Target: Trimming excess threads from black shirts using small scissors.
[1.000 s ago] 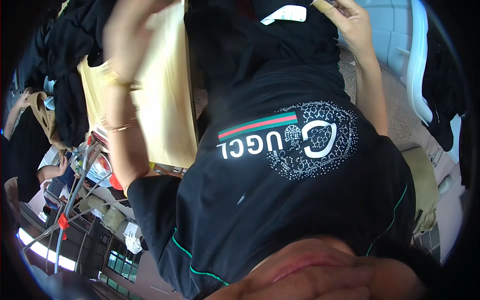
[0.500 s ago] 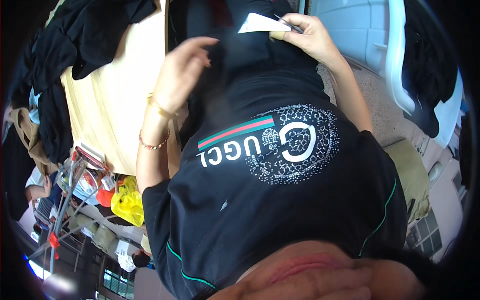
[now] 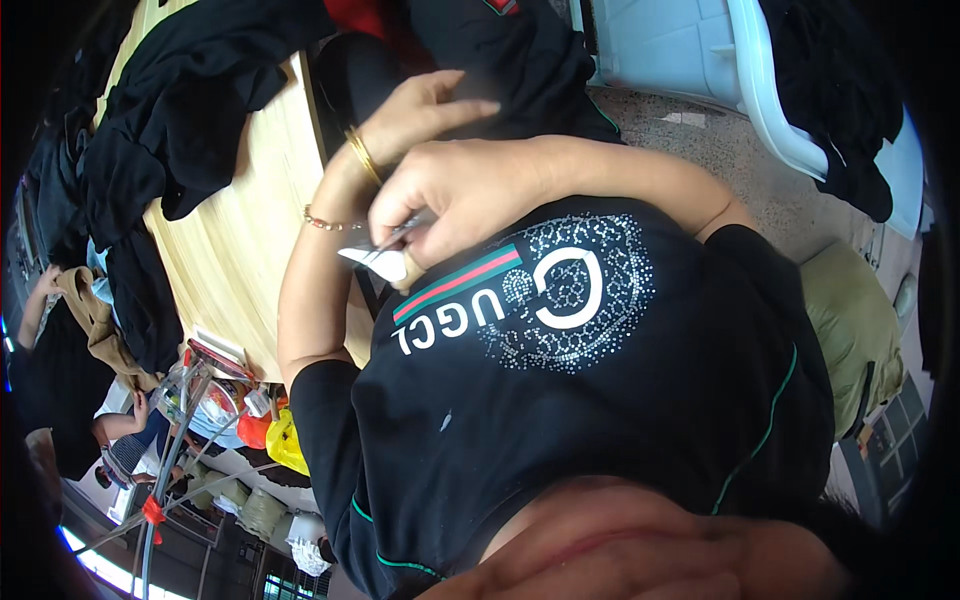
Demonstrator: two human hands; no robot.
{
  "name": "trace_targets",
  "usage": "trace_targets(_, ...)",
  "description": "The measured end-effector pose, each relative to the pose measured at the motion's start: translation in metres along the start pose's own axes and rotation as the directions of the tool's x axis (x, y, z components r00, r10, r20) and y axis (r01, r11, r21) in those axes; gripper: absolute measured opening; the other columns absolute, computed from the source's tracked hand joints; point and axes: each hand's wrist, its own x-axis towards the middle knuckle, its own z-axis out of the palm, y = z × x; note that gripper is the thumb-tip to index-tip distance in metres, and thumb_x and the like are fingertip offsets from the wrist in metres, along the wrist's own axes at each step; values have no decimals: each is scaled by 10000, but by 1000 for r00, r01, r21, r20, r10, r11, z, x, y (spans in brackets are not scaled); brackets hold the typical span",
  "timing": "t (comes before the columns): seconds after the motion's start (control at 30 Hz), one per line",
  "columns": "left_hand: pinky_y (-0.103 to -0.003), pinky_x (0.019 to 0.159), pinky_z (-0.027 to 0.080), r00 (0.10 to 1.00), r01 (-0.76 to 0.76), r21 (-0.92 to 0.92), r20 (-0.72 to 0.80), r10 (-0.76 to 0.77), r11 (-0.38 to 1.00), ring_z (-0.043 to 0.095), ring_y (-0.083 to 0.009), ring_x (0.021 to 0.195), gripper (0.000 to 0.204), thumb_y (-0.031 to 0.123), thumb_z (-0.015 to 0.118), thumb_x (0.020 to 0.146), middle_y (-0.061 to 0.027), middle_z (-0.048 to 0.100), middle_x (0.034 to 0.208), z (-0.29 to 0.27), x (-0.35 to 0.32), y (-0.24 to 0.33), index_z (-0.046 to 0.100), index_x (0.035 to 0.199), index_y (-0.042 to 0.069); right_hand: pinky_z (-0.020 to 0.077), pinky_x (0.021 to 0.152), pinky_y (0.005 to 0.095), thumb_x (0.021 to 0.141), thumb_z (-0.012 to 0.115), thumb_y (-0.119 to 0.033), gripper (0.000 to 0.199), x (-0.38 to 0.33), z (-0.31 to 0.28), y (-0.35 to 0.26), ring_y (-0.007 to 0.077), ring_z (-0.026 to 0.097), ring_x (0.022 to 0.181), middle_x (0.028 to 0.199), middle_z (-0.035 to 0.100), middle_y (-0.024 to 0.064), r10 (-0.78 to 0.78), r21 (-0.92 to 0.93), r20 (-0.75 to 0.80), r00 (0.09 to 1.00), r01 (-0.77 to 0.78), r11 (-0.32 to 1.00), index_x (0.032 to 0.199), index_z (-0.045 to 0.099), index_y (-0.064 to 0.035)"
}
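Observation:
My right hand (image 3: 462, 192) is held close to my chest, shut on small metal snips (image 3: 402, 236) and a white tag (image 3: 376, 264). My left hand (image 3: 425, 108), with a gold bangle and a thin bracelet on its wrist, lies just above it. Its fingers are stretched out over a black garment (image 3: 520, 60) in my lap. I wear a black T-shirt (image 3: 600, 400) with a white studded emblem and a green and red stripe.
A light wooden table (image 3: 240, 240) on the left carries a heap of black clothes (image 3: 170, 130). A white plastic chair (image 3: 790, 110) with a black garment stands at the upper right. Another person (image 3: 60, 330) sits at the far left. A yellow bag (image 3: 287, 442) lies below.
My right hand has come down from the far edge of the garment to my chest with the tag and snips. My left hand has shifted right and uncurled its fingers.

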Motion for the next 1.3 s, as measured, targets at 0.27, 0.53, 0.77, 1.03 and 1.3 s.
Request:
trace_targets(0.27, -208, 844, 501, 938, -72, -158, -346, 13, 985, 657, -93, 925, 254, 36, 570, 932, -42, 721, 1026, -49, -68, 32, 686, 1143, -46, 544, 800, 251, 919, 695, -61, 90, -89, -71, 28, 128, 688, 893, 952, 726, 64, -36, -49, -587, 809, 9, 999, 993, 727, -23)
trace_targets(0.53, -354, 793, 549, 692, 330, 789, -576, 435, 519, 662, -296, 896, 301, 97, 700, 837, -111, 648, 1009, -83, -75, 53, 685, 1138, 97, 361, 534, 181, 963, 676, -197, 196, -140, -119, 99, 23, 499, 609, 787, 637, -27, 228, 223, -933, 278, -50, 973, 1089, 673, -48)
trace_targets(0.77, -420, 752, 569, 819, -77, 771, -312, 481, 633, 692, -356, 833, 187, 227, 671, 893, -162, 694, 886, 31, -11, 88, 715, 936, 51, 301, 482, 171, 942, 705, -201, 325, -115, -117, 121, 8, 422, 564, 777, 570, -63, 321, 316, -854, 410, -82, 945, 1230, 632, -69)
trace_targets(1.03, -433, 776, 585, 851, 315, 729, -500, 158, 608, 719, -339, 909, 331, 347, 728, 853, -172, 721, 1010, 27, 51, 25, 725, 971, 38, 448, 726, 211, 963, 669, -156, 348, -110, -123, 138, 71, 587, 848, 1016, 664, 2, 184, 180, -870, 457, -52, 982, 1273, 600, -15)
trace_targets(1.3, -188, 683, 426, 901, -226, -517, -433, -24, 826, 552, -32, 723, 145, 148, 664, 933, 33, 688, 886, 18, 19, 14, 722, 1021, 48, 459, 776, 230, 960, 675, -87, 376, -106, -97, 112, 78, 575, 884, 1037, 627, 9, 118, 180, -857, 502, 77, 981, 1310, 570, 0)
